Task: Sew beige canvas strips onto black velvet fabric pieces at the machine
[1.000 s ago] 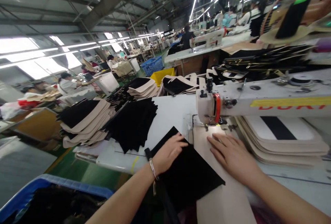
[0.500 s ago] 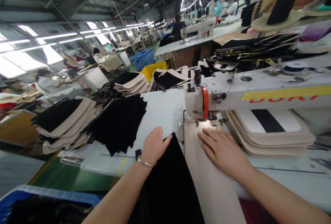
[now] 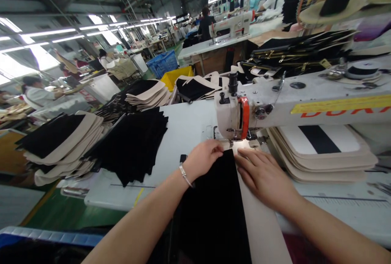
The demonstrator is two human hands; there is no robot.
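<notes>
Both hands are right at the needle end of the white industrial sewing machine (image 3: 232, 113), near the front edge of the white counter (image 3: 189, 125). The long black velvety fabric panel (image 3: 214, 207) lies on a beige fabric panel (image 3: 259, 231), its top edge up by the presser foot. The left hand (image 3: 203, 158) has its fingers curled down on that top edge; I can't tell if it's pinching or just pressing. The right hand (image 3: 262, 174) is open and flat on the beige, touching the black edge, probably pinning the layers so they stay lined up. A pile of black fabric pieces (image 3: 131, 146) sits at the counter's left edge, within reach.
</notes>
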